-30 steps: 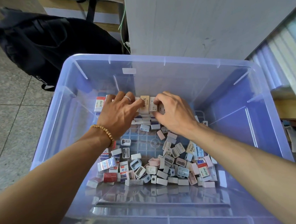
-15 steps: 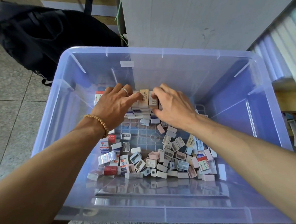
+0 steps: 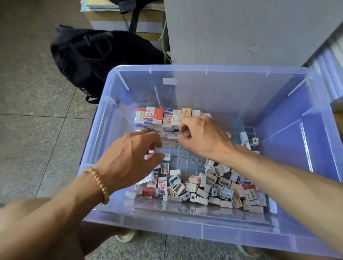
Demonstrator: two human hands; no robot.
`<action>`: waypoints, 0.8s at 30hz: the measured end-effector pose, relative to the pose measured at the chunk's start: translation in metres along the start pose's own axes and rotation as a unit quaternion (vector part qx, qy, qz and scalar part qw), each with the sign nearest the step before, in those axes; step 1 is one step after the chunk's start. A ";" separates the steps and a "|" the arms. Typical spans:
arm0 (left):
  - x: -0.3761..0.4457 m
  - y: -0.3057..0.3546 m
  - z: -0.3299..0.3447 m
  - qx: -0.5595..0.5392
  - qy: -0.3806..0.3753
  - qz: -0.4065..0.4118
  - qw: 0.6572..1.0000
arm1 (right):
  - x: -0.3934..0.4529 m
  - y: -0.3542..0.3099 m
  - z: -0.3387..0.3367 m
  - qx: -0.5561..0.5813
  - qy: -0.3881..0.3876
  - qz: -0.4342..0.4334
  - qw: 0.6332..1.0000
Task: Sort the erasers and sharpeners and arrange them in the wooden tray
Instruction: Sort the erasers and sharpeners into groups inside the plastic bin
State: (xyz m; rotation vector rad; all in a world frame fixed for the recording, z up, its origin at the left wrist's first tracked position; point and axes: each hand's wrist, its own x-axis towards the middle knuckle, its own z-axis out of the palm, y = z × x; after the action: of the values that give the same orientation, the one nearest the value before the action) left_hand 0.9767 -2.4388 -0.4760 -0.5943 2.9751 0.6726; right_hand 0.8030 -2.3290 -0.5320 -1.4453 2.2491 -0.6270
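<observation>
Head view: both hands are seen reaching into a clear blue plastic bin point(image 3: 203, 70) set on a tiled floor point(image 3: 25, 140). Boxed erasers point(image 3: 161, 118) are stacked in rows against the bin's far wall, while loose sharpeners point(image 3: 209, 184) and more erasers are heaped along the near side. The left hand point(image 3: 132, 159), with a bead bracelet point(image 3: 99, 183) at the wrist, is curled with fingertips over small pieces; whether anything is gripped cannot be told. The right hand point(image 3: 201, 138) is curled at the stack's edge, grip likewise unclear. A black bag point(image 3: 100, 59) lies beyond.
</observation>
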 end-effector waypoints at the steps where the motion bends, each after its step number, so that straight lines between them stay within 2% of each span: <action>1: -0.015 0.002 -0.004 -0.008 -0.008 -0.019 1.000 | 0.002 -0.006 0.007 -0.003 -0.047 -0.005 0.999; 4: -0.058 0.008 -0.011 -0.024 -0.017 -0.070 0.997 | 0.015 -0.022 0.034 -0.044 -0.175 -0.022 0.983; 7: -0.084 0.015 -0.014 -0.041 -0.012 -0.092 0.995 | 0.033 -0.035 0.064 -0.040 -0.259 -0.018 0.965; 12: -0.105 0.022 -0.020 -0.053 0.028 -0.093 0.994 | 0.045 -0.043 0.096 -0.098 -0.280 -0.084 0.951; 16: -0.112 0.024 -0.023 -0.063 0.029 -0.080 0.994 | 0.032 -0.038 0.102 -0.115 -0.317 -0.113 0.935; 20: -0.110 0.028 -0.022 -0.071 0.038 -0.081 0.993 | 0.017 -0.039 0.104 -0.163 -0.300 -0.183 0.922; 24: -0.109 0.030 -0.021 -0.068 0.044 -0.088 0.993 | 0.019 -0.045 0.108 -0.168 -0.318 -0.185 0.915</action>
State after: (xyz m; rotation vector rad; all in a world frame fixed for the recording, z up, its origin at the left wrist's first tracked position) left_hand 1.0675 -2.3839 -0.4318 -0.9055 2.9239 0.8592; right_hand 0.8882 -2.3797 -0.5968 -1.9170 1.6251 0.1536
